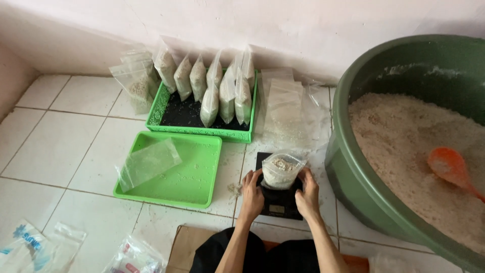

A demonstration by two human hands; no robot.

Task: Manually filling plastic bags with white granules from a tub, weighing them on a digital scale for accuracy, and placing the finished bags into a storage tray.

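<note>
A small clear bag (282, 171), partly filled with pale grain, stands upright on a black kitchen scale (279, 199) just below the middle of the frame. The left hand (251, 194) cups the bag's left side and the right hand (307, 193) its right side, each grip pressed against the plastic so the bag is pinched between them; the fingers curl round its lower half, and both forearms run down to the bottom edge. The scale lies flat on the white tiled floor (60, 141).

Just left of the scale lies a shallow green tray (202, 189) holding one flat empty clear bag (147, 163), tilted across its left part. Above that tray, at the upper middle, a second green basket-tray (202, 132) with a dark bottom carries a row of filled bags (209, 86) leaning upright. A few more filled bags (136, 76) stand against the wall to its left. To the right of it, above the scale, a loose stack of empty clear bags (285, 108) rests on the floor.

Filling the right of the frame is a large green tub (348, 172), heaped with the same pale grain, and an orange scoop (449, 167) lies on the grain near the right edge. Printed plastic packets (30, 247) lie at the lower left corner.
</note>
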